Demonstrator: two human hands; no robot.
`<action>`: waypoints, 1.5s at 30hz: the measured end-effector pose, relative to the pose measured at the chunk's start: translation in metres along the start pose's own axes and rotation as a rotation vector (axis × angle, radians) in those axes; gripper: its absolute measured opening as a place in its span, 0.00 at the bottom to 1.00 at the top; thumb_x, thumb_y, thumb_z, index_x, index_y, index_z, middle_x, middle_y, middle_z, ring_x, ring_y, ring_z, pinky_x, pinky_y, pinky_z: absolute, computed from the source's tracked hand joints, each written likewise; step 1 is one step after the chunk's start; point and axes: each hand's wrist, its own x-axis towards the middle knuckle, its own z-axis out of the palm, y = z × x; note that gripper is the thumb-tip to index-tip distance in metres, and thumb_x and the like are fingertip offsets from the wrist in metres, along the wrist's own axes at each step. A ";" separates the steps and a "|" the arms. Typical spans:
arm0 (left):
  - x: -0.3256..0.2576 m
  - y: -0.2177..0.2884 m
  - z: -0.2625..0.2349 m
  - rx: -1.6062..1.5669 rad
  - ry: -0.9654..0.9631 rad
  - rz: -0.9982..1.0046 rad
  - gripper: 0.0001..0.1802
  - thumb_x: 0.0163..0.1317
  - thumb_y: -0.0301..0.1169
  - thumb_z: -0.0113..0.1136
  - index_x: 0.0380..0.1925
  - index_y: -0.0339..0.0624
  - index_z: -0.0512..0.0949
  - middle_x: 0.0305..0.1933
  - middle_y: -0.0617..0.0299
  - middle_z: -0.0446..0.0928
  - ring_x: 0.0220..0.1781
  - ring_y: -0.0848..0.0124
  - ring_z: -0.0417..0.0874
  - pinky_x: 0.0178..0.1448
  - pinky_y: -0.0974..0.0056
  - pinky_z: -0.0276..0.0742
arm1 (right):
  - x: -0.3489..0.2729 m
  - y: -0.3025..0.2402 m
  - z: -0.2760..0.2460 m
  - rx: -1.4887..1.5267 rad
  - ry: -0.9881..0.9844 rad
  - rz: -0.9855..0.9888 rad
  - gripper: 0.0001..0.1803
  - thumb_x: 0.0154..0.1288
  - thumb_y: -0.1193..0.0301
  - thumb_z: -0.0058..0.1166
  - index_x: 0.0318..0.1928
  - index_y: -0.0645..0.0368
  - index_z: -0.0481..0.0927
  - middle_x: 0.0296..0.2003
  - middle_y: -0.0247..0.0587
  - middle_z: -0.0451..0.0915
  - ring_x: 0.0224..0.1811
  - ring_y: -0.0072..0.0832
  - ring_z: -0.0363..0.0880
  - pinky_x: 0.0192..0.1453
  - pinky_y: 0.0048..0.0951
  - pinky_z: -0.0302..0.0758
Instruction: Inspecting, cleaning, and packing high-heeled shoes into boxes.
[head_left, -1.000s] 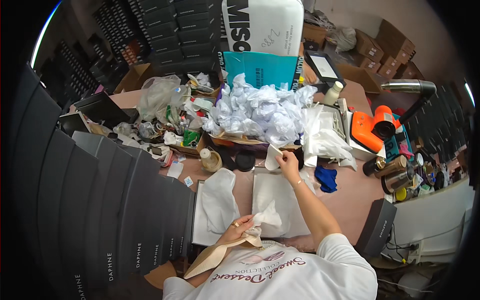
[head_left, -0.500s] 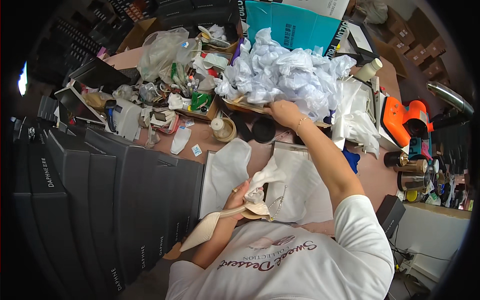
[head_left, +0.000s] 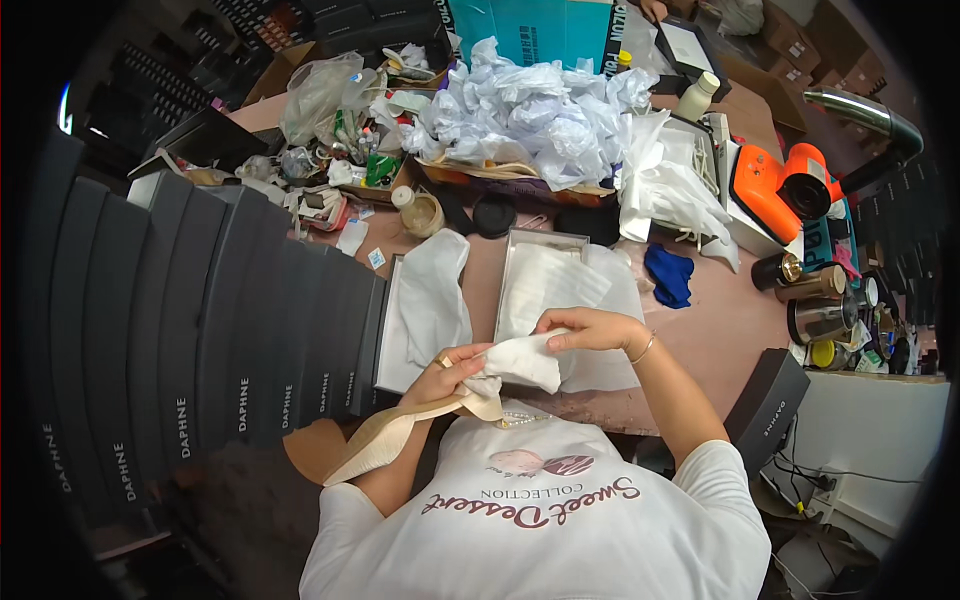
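My left hand (head_left: 443, 380) is closed around a beige pointed shoe (head_left: 385, 445), held low over the near edge of the table. The shoe's toe points down and left, and a pearl strap (head_left: 522, 418) hangs on its right side. A crumpled white cloth (head_left: 522, 362), perhaps tissue, sits at the shoe's back end, partly in my left fingers. My right hand (head_left: 592, 332) pinches the cloth's upper right edge. Just beyond my hands lies an open shoe box (head_left: 507, 285) lined with white paper. My fingers hide part of the shoe.
Dark shoe boxes (head_left: 230, 320) stand in a row at left. Crumpled white paper (head_left: 540, 115) fills a carton at the back. A blue cloth (head_left: 668, 275), an orange device (head_left: 765, 190) and jars (head_left: 820, 300) lie at right. Another person's hand (head_left: 655, 10) shows at the far edge.
My right hand has come back from the carton of crumpled paper and now grips the white cloth by the shoe. My left hand still holds the shoe. The whole view has shifted.
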 end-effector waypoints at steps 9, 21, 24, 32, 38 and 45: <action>-0.027 -0.018 -0.008 0.079 -0.003 0.035 0.20 0.64 0.26 0.52 0.55 0.31 0.70 0.47 0.56 0.78 0.43 0.75 0.80 0.46 0.72 0.76 | -0.014 0.012 0.072 0.766 0.532 -0.131 0.10 0.68 0.68 0.51 0.45 0.58 0.73 0.36 0.35 0.78 0.38 0.22 0.77 0.45 0.26 0.75; -0.014 0.025 -0.038 0.317 -0.062 0.043 0.18 0.69 0.36 0.48 0.55 0.39 0.70 0.37 0.64 0.73 0.36 0.76 0.80 0.39 0.73 0.77 | -0.009 -0.034 0.066 0.291 0.857 -0.206 0.05 0.66 0.71 0.50 0.40 0.58 0.74 0.33 0.30 0.77 0.38 0.17 0.74 0.47 0.22 0.70; -0.001 0.036 -0.028 0.495 -0.199 0.041 0.21 0.70 0.44 0.45 0.53 0.39 0.70 0.36 0.64 0.74 0.36 0.76 0.81 0.38 0.73 0.78 | 0.021 -0.056 0.075 -0.090 0.891 -0.119 0.03 0.62 0.74 0.52 0.35 0.61 0.74 0.31 0.32 0.76 0.34 0.18 0.72 0.40 0.19 0.67; 0.014 -0.011 -0.034 0.036 0.015 0.141 0.15 0.69 0.36 0.48 0.48 0.38 0.72 0.38 0.63 0.77 0.34 0.77 0.80 0.39 0.70 0.79 | 0.046 -0.058 0.131 -0.899 0.640 -0.366 0.12 0.54 0.76 0.57 0.41 0.58 0.79 0.30 0.38 0.75 0.33 0.38 0.73 0.39 0.36 0.69; -0.009 -0.008 -0.041 -0.164 0.073 0.119 0.11 0.68 0.32 0.50 0.44 0.38 0.72 0.36 0.62 0.77 0.35 0.77 0.80 0.42 0.71 0.78 | -0.009 -0.018 0.142 -0.457 0.525 0.018 0.14 0.58 0.72 0.57 0.45 0.59 0.78 0.34 0.42 0.77 0.36 0.39 0.76 0.43 0.38 0.72; -0.008 0.010 -0.035 -0.026 -0.009 0.080 0.11 0.67 0.34 0.52 0.43 0.38 0.73 0.37 0.63 0.78 0.35 0.79 0.79 0.40 0.73 0.77 | 0.033 -0.057 0.104 -0.592 0.817 -0.457 0.13 0.58 0.72 0.56 0.44 0.61 0.77 0.35 0.44 0.79 0.31 0.37 0.76 0.38 0.31 0.73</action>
